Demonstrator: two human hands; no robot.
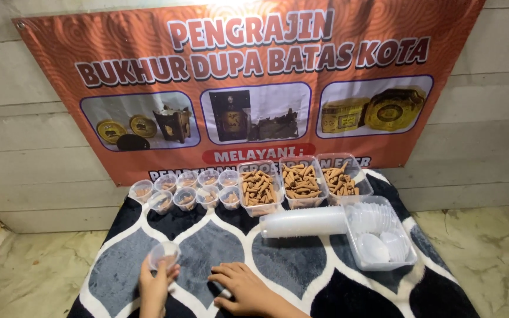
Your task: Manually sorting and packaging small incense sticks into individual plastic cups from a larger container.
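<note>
My left hand (155, 285) holds a small clear plastic cup (164, 254), empty as far as I can see, just above the patterned rug (301, 259). My right hand (240, 285) rests flat on the rug beside it, fingers slightly apart, holding nothing. Farther off stand three clear tubs of brown cone-shaped pieces (304, 184). To their left are several small cups (187, 189) with a few cones in each. A lying stack of empty cups (304, 222) sits in front of the tubs.
A clear tray of round lids (378, 235) stands at the right on the rug. An orange banner (248, 76) hangs on the pale plank wall behind. Stone floor (490, 253) surrounds the rug on both sides.
</note>
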